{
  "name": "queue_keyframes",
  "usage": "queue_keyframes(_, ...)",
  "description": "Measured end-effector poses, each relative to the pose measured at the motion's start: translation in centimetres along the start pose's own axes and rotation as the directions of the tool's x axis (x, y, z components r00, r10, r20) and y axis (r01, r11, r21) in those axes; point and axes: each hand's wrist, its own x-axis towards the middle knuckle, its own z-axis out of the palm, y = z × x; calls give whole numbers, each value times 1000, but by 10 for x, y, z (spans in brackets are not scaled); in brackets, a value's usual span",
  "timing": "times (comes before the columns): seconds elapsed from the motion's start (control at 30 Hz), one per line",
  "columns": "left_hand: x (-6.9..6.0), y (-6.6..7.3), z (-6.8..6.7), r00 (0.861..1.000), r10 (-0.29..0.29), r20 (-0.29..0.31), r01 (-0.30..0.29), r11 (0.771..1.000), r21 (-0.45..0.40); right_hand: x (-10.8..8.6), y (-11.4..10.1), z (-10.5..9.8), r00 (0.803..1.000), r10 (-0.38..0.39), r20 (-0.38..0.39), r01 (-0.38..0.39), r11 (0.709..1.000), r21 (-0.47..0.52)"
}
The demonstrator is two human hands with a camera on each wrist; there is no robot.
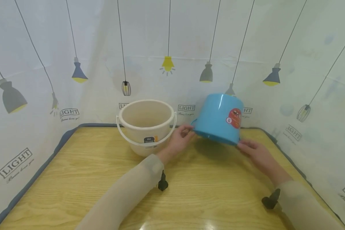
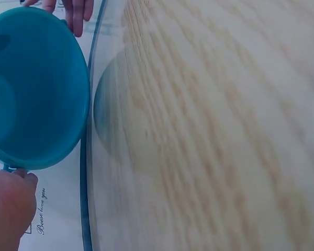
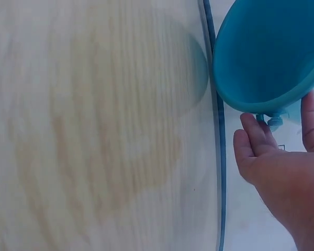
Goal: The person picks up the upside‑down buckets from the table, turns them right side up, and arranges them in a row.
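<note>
A blue bucket [image 1: 218,118] is held upside down and tilted above the table, its base up and its rim toward me. On its side is a red sticker [image 1: 234,118]. My left hand [image 1: 179,140] pinches the rim at the left, and my right hand [image 1: 257,155] grips it at the right. Both wrist views look into the bucket's hollow [image 2: 42,89], where no contents show. In the right wrist view, fingers lie beside the handle joint [image 3: 275,121]. A cream bucket [image 1: 146,127] stands upright left of my left hand, its white handle [image 1: 149,143] lowered in front.
The wood-grain table [image 1: 161,204] carries the cream bucket toward its back. A white sheet [image 1: 187,38] printed with hanging lamps rises behind and at both sides. Dark blue trim [image 1: 54,153] runs along the table's edge.
</note>
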Motion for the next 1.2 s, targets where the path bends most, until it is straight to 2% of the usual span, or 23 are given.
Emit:
queue_keyframes(0.13, -3, 3, 2, 1000, 27, -13, -27, 999, -28, -3, -3, 0, 1000, 1, 9, -2, 997, 75)
queue_keyframes(0.23, -5, 4, 6, 997, 78, -12, -78, 993, -86, -6, -8, -1, 1000, 24, -7, -23, 991, 128)
queue_keyframes(0.3, -8, 6, 8, 995, 101, -19, -103, 990, -98, -8, -12, -2, 999, 37, -31, -33, 991, 126)
queue_keyframes(0.43, -13, 11, 13, 992, 109, -62, -113, 991, -72, -12, -17, -6, 997, 25, -72, -11, 981, 191)
queue_keyframes(0.57, -16, 19, 15, 991, 95, -92, -102, 992, -69, -13, -16, -7, 990, -49, -134, 93, 934, 346)
queue_keyframes(0.73, -20, 23, 18, 990, 97, -101, -110, 985, -135, -17, -17, -10, 969, -94, -228, 193, 864, 465)
queue_keyframes(0.83, -21, 22, 20, 988, 117, -102, -134, 976, -172, -21, -22, -13, 966, -82, -246, 188, 875, 446)
queue_keyframes(0.9, -22, 22, 21, 987, 124, -103, -142, 971, -193, -25, -25, -15, 965, -79, -250, 178, 897, 405)
queue_keyframes(0.97, -24, 24, 22, 986, 122, -109, -143, 968, -204, -28, -28, -17, 962, -79, -261, 163, 934, 317)
queue_keyframes(1.0, -24, 25, 21, 987, 120, -110, -142, 967, -213, -29, -29, -17, 960, -86, -265, 165, 942, 291)
queue_keyframes(1.2, -29, 29, 16, 993, 83, -88, -101, 967, -232, -33, -35, -17, 947, -147, -287, 204, 962, 180)
